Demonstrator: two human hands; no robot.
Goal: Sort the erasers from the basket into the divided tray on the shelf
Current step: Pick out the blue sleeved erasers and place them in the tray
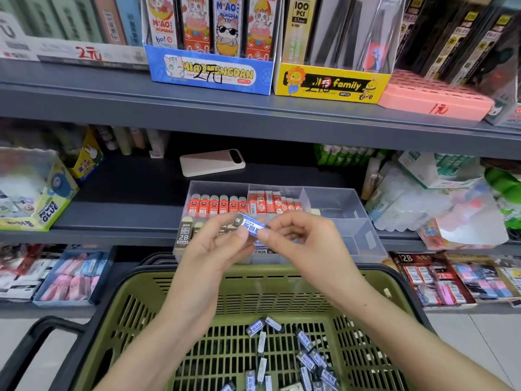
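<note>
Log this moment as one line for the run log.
left hand and right hand: pinch one blue-label eraser over divided tray | tray: red erasers in back compartments | basket: loose erasers inside

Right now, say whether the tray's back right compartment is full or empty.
Empty. The back right compartment of the tray shows bare plastic; red erasers fill the two left of it.
</note>
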